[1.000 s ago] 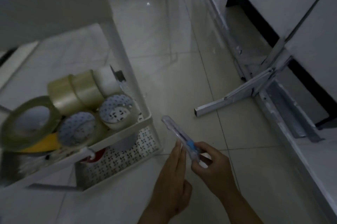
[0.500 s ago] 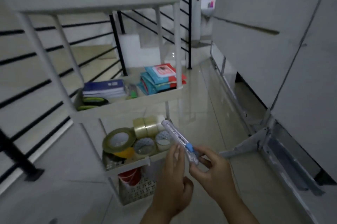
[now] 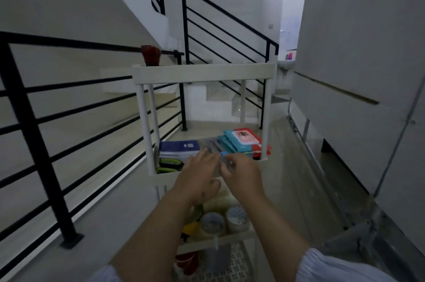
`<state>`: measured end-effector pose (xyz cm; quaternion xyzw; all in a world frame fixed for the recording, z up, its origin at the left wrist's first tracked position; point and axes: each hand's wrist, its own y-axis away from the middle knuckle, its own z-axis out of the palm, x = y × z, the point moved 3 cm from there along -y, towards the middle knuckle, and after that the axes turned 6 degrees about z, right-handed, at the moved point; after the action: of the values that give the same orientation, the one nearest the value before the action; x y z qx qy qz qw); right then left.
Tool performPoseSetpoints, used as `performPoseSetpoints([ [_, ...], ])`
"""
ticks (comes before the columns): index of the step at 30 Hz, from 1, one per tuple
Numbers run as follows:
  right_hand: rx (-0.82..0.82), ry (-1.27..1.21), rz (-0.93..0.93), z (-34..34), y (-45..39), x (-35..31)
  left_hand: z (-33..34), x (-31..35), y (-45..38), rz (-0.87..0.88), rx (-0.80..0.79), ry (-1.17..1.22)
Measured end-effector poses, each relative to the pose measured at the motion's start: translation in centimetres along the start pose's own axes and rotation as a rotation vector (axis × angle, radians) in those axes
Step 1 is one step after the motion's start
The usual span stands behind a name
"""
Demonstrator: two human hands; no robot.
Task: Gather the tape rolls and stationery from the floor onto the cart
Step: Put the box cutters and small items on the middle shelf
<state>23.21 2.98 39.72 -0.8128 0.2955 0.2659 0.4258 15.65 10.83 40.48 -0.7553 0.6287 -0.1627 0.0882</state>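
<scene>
Reaching over the cart (image 3: 204, 73)'s middle shelf, we pinch a clear plastic cutter (image 3: 224, 162) in our right hand (image 3: 241, 172), fingers closed on its near end; our left hand (image 3: 200, 176) lies flat and open beside it. Blurred as it is, we judge it light, stiff and slick, best gripped mid-body. Tape rolls (image 3: 223, 222) sit on the shelf below.

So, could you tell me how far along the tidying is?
Done: tape rolls and books already sit on the cart. In hand: the right hand brings a clear utility knife to the middle shelf, left hand alongside. Left: cannot tell; no floor items show.
</scene>
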Motion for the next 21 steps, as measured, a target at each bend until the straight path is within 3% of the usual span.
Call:
performPoseSetpoints([
  [5,-0.052,0.211,0.041,3.1,-3.1,1.2,1.2,-3.0,-1.8,-0.041,-0.077,0.007],
  [13,0.05,0.529,0.006,5.4,-2.9,4.0,3.3,-5.0,-3.1,-0.068,-0.158,-0.036],
  [18,0.192,0.406,-0.096,5.4,-1.2,3.8,4.3,-4.3,-0.3,-0.016,0.197,0.131],
  [21,0.175,0.272,-0.116,5.4,0.6,3.4,5.2,-4.6,3.1,-0.032,0.389,0.217],
])
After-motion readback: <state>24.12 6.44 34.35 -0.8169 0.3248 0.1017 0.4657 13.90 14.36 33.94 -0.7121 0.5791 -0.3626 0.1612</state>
